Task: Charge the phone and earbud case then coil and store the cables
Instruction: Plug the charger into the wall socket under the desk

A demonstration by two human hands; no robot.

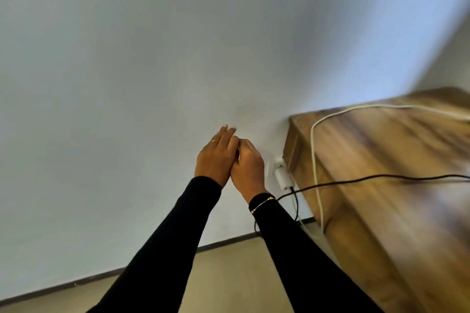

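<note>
Plain pale wall (152, 58) meeting a tan floor (229, 274) along a dark baseboard (101, 276), with a blurred wood-grain surface (394, 160) set against the wall at right, bluish light above.

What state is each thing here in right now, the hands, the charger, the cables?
Left hand: raised near the wall, fingers straight, touching the right hand.
Right hand: fingers curled; what it holds, if anything, is hidden.
White charger: plugged into the wall socket.
Black cable: plugged into the charger, running over the wooden cabinet, uncoiled.
White cable: draped over the cabinet edge, uncoiled.
</note>
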